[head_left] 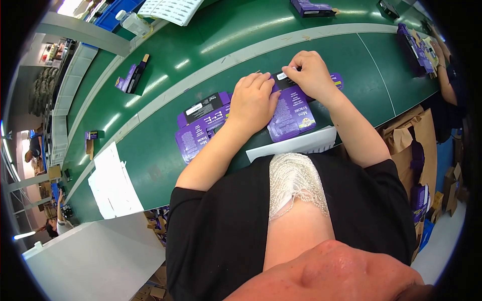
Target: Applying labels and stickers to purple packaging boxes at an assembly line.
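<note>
Two printed purple and black cartons, flattened or part-folded, lie on the green table in front of me. My left hand (pixel 253 103) rests on the left edge of the nearer-to-right purple carton (pixel 288 118), fingers bent and pressed together, thumb along its panel. At that carton's far edge, my right hand (pixel 312 75) is closed, thumb and forefinger pinching beside a white label (pixel 281 77) on a black strip. The fingertips hide what exactly they grip. Partly under my left forearm lies the other purple carton (pixel 201 123), with its own white label.
White paper sheets (pixel 113 183) lie at left, and a white sheet (pixel 296 143) lies by my chest. More purple cartons stand along the table (pixel 150 175). A clear bottle (pixel 134 24) and papers (pixel 170 9) are at the far side. Another person's arm (pixel 444 65) works at right beside an opened cardboard box (pixel 427 145).
</note>
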### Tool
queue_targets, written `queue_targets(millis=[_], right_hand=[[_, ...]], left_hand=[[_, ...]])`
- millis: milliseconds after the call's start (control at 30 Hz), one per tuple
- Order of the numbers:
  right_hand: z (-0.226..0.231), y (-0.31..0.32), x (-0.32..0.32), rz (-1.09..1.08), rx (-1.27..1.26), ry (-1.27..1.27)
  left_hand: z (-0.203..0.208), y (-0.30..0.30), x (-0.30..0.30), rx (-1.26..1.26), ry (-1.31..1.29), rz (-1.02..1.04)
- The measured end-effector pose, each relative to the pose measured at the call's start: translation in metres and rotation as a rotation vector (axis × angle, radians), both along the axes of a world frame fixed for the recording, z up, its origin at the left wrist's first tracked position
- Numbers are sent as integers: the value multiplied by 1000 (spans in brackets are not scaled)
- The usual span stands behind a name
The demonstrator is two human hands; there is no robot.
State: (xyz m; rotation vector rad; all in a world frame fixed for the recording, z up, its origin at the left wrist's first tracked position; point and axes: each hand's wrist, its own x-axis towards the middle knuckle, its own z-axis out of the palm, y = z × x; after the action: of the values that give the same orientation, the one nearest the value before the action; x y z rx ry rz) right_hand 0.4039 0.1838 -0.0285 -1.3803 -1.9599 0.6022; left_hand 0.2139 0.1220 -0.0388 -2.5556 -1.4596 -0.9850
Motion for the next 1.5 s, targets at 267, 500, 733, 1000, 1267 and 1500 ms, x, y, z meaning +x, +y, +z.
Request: queue_targets(millis=[267,500,733,1000,1267,1500], right_hand=[[-1,0,0,-4,35,-42],[5,-7,3,13,80,-58],[18,-13,27,100,111,-69],[29,-14,62,267,-7,-127],[60,-13,71,440,-60,-336],[97,-60,32,481,324,-250]], left_hand=[[5,0,2,21,39,2],[15,3,8,59,228,15],[14,9,17,148,235,-59],[24,12,38,2,238,14],[37,14,12,-164,-5,30],[98,-19,8,-287,-66,93]])
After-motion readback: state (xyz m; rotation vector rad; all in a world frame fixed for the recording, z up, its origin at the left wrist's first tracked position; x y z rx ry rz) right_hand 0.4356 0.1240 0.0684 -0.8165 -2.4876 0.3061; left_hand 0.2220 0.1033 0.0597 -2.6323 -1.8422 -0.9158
